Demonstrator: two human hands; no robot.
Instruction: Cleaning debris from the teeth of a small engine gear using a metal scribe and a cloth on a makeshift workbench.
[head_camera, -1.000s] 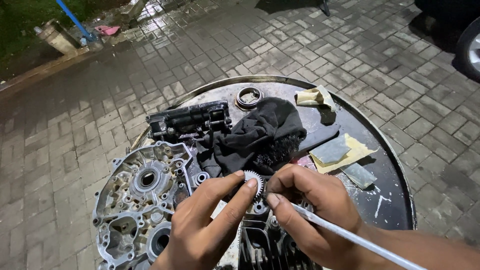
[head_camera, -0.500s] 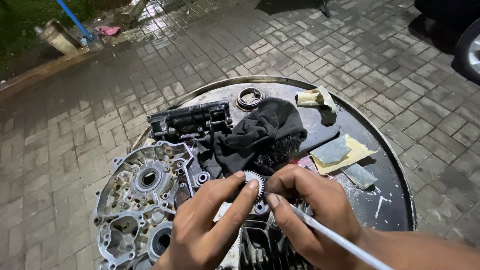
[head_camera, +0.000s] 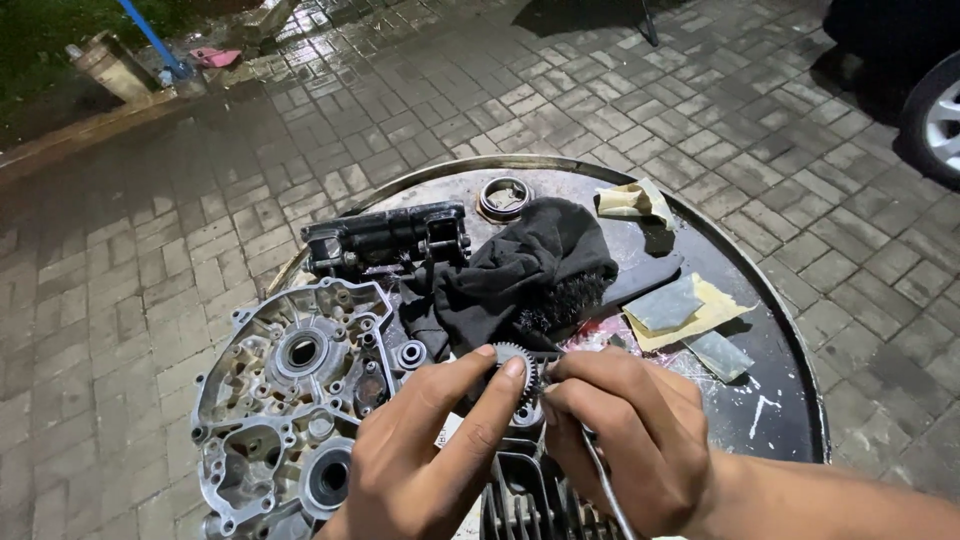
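Note:
My left hand (head_camera: 425, 455) pinches a small toothed gear (head_camera: 520, 372) between thumb and fingers, above the round dark tabletop (head_camera: 780, 400). My right hand (head_camera: 625, 435) touches the gear from the right and holds a thin metal rod (head_camera: 605, 495) that runs down toward me. A finned engine cylinder (head_camera: 530, 505) sits just below both hands. Left of my hands lies a silver engine crankcase half (head_camera: 290, 400).
A black cloth (head_camera: 520, 270) lies behind the gear, with a dark engine part (head_camera: 385, 238) and a metal ring (head_camera: 503, 197) farther back. Sandpaper sheets (head_camera: 690, 310) and a crumpled rag (head_camera: 630, 200) lie at the right. Wet brick paving surrounds the table; a car wheel (head_camera: 935, 115) is far right.
Both hands stay on the gear with only slight finger shifts. The thin rod in my right hand has tilted more steeply downward.

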